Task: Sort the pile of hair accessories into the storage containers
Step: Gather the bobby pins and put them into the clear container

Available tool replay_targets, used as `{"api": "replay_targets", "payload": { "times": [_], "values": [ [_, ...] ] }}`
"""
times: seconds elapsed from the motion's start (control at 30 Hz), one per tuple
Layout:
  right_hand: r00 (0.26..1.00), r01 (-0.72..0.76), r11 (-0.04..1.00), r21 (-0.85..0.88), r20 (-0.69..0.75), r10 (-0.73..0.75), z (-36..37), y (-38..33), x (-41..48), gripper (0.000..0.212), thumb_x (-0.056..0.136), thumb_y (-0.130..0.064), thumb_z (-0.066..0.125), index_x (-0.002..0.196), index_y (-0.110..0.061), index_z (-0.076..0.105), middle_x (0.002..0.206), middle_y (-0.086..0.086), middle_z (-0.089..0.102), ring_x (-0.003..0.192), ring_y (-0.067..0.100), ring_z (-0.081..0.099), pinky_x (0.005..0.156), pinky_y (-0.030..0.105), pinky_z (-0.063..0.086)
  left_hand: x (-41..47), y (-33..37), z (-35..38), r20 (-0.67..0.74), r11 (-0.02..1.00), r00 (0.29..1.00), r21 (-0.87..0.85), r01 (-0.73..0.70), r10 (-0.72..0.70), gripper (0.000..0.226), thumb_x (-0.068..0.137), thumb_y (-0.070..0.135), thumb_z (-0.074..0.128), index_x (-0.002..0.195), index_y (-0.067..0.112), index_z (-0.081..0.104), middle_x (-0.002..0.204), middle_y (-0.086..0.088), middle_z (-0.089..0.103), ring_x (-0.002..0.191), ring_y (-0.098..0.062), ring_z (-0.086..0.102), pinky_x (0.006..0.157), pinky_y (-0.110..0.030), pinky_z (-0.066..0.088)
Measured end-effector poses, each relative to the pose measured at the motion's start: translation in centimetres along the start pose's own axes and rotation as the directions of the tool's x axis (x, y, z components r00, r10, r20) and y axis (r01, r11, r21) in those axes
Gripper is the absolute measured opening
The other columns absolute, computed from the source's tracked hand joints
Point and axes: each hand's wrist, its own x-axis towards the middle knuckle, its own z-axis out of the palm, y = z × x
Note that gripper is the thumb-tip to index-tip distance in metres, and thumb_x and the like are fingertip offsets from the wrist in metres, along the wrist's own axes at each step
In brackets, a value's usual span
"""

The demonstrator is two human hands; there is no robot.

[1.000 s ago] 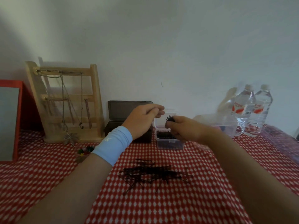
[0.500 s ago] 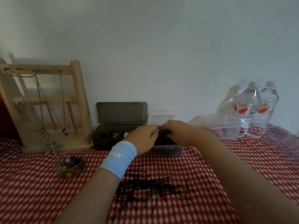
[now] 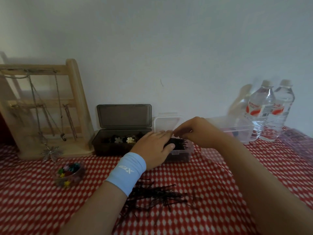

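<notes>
- Left hand [image 3: 153, 146] with light blue wristband [image 3: 126, 172], laid over small clear container [image 3: 183, 152] at back centre of worktop [image 3: 220, 175].
- Left fingers [image 3: 161, 135] stretched out nearly flat on top of black bobby pins [image 3: 177, 143] inside that container; thumb against near side of the bundle; no curl round anything.
- Right hand [image 3: 199, 131] just above the same container, wrist raised, fingers [image 3: 179, 131] bent down, tips almost touching left fingertips; cannot tell whether pinching a pin or holding nothing.
- Container lid [image 3: 166, 122] standing open behind both hands.
- Loose pile of black bobby pins [image 3: 157, 195] flat on red-and-white checked cloth, nearer the camera, partly under left forearm, apart from the container.
- Smoky dark box [image 3: 116, 146] just left of clear container, lid up, small flower-shaped clips inside.
- Small bowl of coloured clips [image 3: 69, 174] on left, in front of wooden jewellery stand [image 3: 74, 99] hung with chains.
- Larger clear tub [image 3: 240, 131] behind right forearm; two water bottles [image 3: 269, 109] beside it against the wall.
</notes>
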Motion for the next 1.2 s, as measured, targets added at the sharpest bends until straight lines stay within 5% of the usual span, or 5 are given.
{"api": "replay_targets", "payload": {
  "times": [0.37,0.67,0.83,0.97,1.2],
  "values": [
    [0.990,-0.130,0.970,-0.204,0.030,0.139,-0.8,-0.1,-0.3,0.017,0.090,-0.013,0.068,0.099,-0.023,0.079,0.090,-0.011,0.070,0.080,0.002,0.063,0.078,0.020,0.053,0.0,0.7,0.3,0.006,0.999,1.000,0.031,-0.008,0.008,0.057,0.103,0.046,0.023,0.155,0.024,0.017,0.161,0.006,0.022,0.146,-0.009,0.022,0.122,-0.029,0.004],
    [0.988,-0.153,0.949,-0.275,-0.031,0.150,-0.2,-0.3,0.2,0.017,0.097,-0.016,0.058,0.101,-0.024,0.074,0.105,-0.007,0.069,0.095,0.013,0.063,0.091,0.034,0.053,0.0,0.6,0.4,-0.020,1.000,1.000,0.017,-0.023,0.024,0.053,0.103,0.046,0.027,0.152,0.026,0.031,0.158,0.007,0.031,0.145,-0.010,0.026,0.119,-0.027,0.010],
    [0.992,-0.096,0.989,-0.111,-0.090,0.087,-0.7,-0.3,-0.2,0.015,0.096,-0.015,0.062,0.100,-0.024,0.073,0.093,-0.014,0.065,0.085,0.003,0.059,0.080,0.019,0.047,-0.2,0.5,0.0,-0.144,0.931,0.977,-0.350,0.101,-0.160,0.049,0.104,0.040,0.031,0.151,0.026,0.032,0.152,0.003,0.041,0.139,-0.016,0.037,0.116,-0.035,0.030],
    [0.999,-0.016,0.992,-0.128,0.041,0.022,0.4,-0.5,0.0,0.019,0.094,-0.017,0.066,0.104,-0.028,0.077,0.092,-0.020,0.061,0.077,-0.008,0.052,0.069,0.006,0.036,-0.3,0.6,-0.5,-0.273,0.948,0.944,-0.302,0.098,-0.185,0.047,0.105,0.032,0.034,0.150,0.020,0.035,0.151,-0.001,0.043,0.137,-0.017,0.039,0.116,-0.032,0.028],
    [0.999,0.020,0.986,-0.168,0.041,-0.014,0.9,-0.7,0.1,0.026,0.097,-0.018,0.060,0.115,-0.029,0.075,0.114,-0.010,0.069,0.072,-0.011,0.046,0.065,0.005,0.033,0.1,0.4,-0.1,0.083,0.998,0.996,0.056,0.029,-0.034,0.054,0.105,0.043,0.019,0.155,0.024,0.020,0.162,0.008,0.019,0.148,-0.007,0.014,0.122,-0.033,0.003]
  ]
}}
